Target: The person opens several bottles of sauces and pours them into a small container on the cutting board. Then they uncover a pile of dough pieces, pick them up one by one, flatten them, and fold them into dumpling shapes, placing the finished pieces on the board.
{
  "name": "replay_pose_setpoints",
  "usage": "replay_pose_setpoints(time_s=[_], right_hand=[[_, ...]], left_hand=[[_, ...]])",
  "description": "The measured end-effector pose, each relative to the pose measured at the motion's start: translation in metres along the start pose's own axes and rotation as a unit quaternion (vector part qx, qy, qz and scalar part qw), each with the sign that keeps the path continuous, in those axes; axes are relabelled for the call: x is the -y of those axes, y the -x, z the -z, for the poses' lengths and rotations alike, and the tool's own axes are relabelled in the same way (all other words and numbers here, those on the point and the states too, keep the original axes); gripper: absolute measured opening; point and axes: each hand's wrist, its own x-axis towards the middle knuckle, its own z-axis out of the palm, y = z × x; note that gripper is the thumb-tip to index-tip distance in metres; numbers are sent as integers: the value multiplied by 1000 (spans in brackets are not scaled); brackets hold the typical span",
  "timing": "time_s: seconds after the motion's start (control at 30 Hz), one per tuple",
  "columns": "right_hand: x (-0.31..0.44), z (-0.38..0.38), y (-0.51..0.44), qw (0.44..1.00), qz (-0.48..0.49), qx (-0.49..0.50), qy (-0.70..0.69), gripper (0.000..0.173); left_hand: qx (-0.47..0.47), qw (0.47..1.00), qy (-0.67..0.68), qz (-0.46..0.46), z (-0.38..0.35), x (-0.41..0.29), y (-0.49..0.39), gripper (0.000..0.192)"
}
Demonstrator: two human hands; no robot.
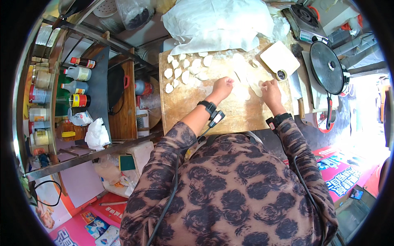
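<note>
A floured wooden board (pixel 197 104) lies before me. My left hand (pixel 223 87) is over its middle, fingers curled beside flat pieces of pale dough (pixel 241 92); whether it pinches anything is unclear. My right hand (pixel 271 91) has its fingertips at the edge of a flat, elongated dough piece (pixel 255 82); a firm hold on it cannot be made out. Another long dough piece (pixel 239 63) lies beyond, between the hands. Several small white dough pieces (pixel 185 77) are spread over the board's far left. Bright light washes out part of the dough.
White plastic sheeting (pixel 215 23) covers the far edge. At right are a pale square lid or tray (pixel 280 58), a small dark-filled cup (pixel 281 74), a knife (pixel 300 107) and a lidded pan (pixel 327 67). A metal shelf of bottles (pixel 78 73) stands left.
</note>
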Motion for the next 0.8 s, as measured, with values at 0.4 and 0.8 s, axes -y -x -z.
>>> replay_pose_setpoints(time_s=[0.4, 0.8], right_hand=[[54, -58, -54, 987, 82, 134, -13, 34], [65, -102, -117, 993, -86, 65, 51, 39]], left_hand=[[-87, 996, 23, 10, 51, 21, -20, 18], [-5, 988, 132, 75, 30, -9, -16, 27]])
